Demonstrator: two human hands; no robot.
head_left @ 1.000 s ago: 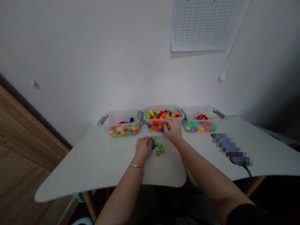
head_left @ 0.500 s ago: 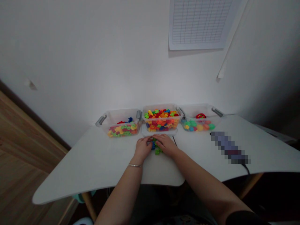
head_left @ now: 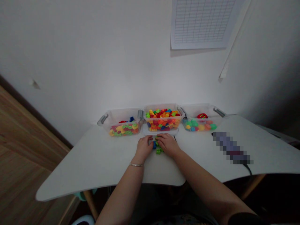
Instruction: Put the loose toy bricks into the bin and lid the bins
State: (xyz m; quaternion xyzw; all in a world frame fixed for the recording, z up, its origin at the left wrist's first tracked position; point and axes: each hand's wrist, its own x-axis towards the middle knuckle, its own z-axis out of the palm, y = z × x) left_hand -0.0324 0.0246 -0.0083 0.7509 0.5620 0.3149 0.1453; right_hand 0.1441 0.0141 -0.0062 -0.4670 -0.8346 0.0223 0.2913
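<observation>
My left hand [head_left: 144, 147] and my right hand [head_left: 168, 144] meet over a small cluster of green and blue building blocks [head_left: 157, 148] on the white table [head_left: 98, 159], just in front of the middle bin. Both hands have their fingers curled onto the blocks from either side. Which block each one grips is hidden by the fingers. A thin bracelet sits on my left wrist. The middle clear bin [head_left: 162, 119] is heaped with red, orange, yellow, green and blue blocks.
A left clear bin [head_left: 122, 123] holds mixed coloured pieces, and a right clear bin [head_left: 199, 119] holds round coloured pieces. A blurred dark object [head_left: 232, 148] with a cable lies on the right. The wall is close behind, with a gridded sheet [head_left: 201, 23].
My right hand left the middle bin and came down to the blocks on the table, beside my left hand. Since half a second ago the hands have barely moved.
</observation>
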